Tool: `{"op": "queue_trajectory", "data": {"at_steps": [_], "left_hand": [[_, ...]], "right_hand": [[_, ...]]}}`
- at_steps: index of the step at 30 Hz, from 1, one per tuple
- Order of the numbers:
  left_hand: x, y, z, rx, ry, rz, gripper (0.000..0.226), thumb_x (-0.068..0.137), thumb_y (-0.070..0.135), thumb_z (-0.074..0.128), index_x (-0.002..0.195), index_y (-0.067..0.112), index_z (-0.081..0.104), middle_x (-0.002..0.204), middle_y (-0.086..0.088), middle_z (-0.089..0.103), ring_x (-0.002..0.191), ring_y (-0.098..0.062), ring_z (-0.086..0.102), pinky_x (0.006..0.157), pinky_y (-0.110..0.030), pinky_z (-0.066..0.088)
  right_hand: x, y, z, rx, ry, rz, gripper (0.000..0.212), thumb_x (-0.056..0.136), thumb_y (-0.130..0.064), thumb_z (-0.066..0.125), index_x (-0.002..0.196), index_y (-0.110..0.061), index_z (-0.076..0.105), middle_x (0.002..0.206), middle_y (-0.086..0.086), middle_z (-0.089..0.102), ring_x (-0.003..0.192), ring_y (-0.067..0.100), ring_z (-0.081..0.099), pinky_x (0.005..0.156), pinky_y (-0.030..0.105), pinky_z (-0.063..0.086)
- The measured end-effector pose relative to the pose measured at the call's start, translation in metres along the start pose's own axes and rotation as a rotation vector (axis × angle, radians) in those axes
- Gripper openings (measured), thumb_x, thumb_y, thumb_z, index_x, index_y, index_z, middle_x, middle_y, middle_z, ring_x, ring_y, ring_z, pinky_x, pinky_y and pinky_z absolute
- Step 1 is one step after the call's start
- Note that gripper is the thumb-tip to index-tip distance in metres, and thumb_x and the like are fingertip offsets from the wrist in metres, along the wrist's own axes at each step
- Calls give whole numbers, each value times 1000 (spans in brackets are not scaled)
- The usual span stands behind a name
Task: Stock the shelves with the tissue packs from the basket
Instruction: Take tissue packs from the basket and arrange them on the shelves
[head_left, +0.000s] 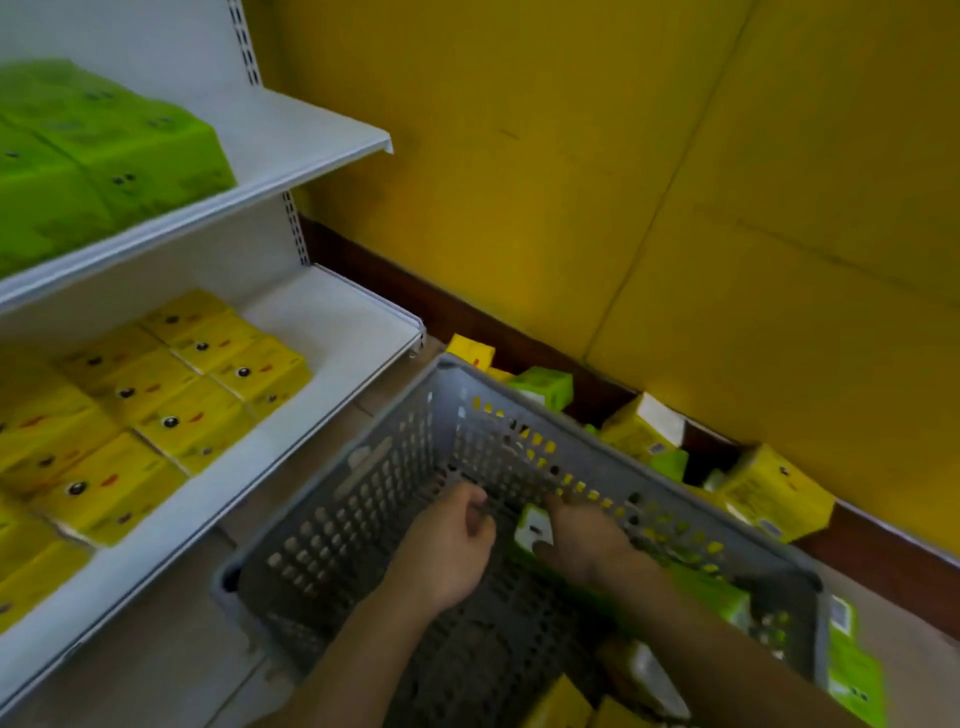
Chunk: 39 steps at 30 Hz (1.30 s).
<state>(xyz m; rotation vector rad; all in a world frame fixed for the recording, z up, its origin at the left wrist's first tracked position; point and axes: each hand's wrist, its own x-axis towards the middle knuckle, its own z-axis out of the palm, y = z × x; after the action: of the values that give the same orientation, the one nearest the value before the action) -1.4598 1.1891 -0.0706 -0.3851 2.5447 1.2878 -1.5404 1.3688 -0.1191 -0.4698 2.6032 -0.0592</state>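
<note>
A grey perforated basket (363, 499) stands on the floor beside the white shelves. Both hands are inside it. My right hand (587, 540) grips a green tissue pack (535, 525) with a white end, thumb under it and fingers over its top. My left hand (447, 545) hovers just left of that pack with loosely curled fingers and holds nothing. More packs lie in the basket's near right corner: green ones (711, 592) and yellow ones (561, 701). Yellow packs (171, 410) fill the lower shelf (332, 322). Green packs (104, 150) sit on the upper shelf (291, 140).
Loose yellow and green packs (769, 493) lie on the floor between the basket and the yellow wall (675, 182). One green pack (852, 670) lies outside the basket's right wall. The right ends of both shelves are bare.
</note>
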Motion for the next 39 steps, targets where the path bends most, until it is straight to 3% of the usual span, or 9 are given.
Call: {"op": "queue_trajectory", "data": {"at_steps": [4,9,13,16,19,26,33,36,39], "left_hand": [[-7,-11,16,-2,-57,-71,30,97,28,54,126,21,54,107,6,62,106,-14,59,86,-21,40],[-12,-26,15,-38,-99,-146,30,98,32,52,126,24,54,121,4,62,108,-11,57,89,-23,41],[-9,-24,7,-179,-27,-253,38,95,43,51,127,22,53,125,0,62,115,-19,57,96,-29,43],[-11,-19,2,-550,5,-366,62,78,71,53,120,26,54,119,-2,65,105,-26,66,88,-40,56],[-18,-7,-6,-868,18,-350,35,91,45,61,117,23,53,114,-6,69,90,-24,73,67,-36,60],[-40,10,-52,-1058,181,-145,48,87,12,70,124,36,50,105,7,73,91,-20,74,70,-43,60],[-70,29,-159,-860,365,12,45,89,8,67,124,31,51,108,0,73,90,-13,73,64,-22,56],[-93,31,-210,-674,361,30,45,87,14,69,127,31,58,111,4,74,99,-13,71,80,-25,55],[-117,34,-249,-591,390,58,33,90,14,64,120,27,68,114,7,73,107,-12,68,95,-28,51]], "right_hand": [[18,4,45,-160,12,109,63,96,-29,49,148,-6,23,146,19,36,131,39,39,102,46,39],[28,5,69,-270,123,84,58,90,-30,57,140,-12,37,140,11,43,128,35,39,102,46,36],[-1,-3,56,28,530,-209,44,69,-25,63,110,-13,53,112,10,48,102,40,55,80,45,46],[-27,-14,41,188,854,-527,25,83,-13,57,107,-9,52,122,19,53,117,41,51,97,47,43],[-43,-31,22,200,917,-678,24,87,-15,58,109,-12,52,132,18,48,130,38,44,109,43,35],[-72,-50,-30,428,744,-729,65,75,-18,65,138,-19,47,152,13,34,143,32,33,110,44,37],[-64,-105,-128,1028,332,-742,54,87,-31,58,138,-46,46,149,-9,41,132,8,47,95,21,47],[-65,-154,-164,1116,142,-718,46,89,-49,62,131,-60,45,136,-28,51,121,-9,51,97,26,44],[-62,-204,-197,1019,13,-781,34,92,-38,61,125,-43,56,109,-27,67,98,-7,63,79,18,53]]}}
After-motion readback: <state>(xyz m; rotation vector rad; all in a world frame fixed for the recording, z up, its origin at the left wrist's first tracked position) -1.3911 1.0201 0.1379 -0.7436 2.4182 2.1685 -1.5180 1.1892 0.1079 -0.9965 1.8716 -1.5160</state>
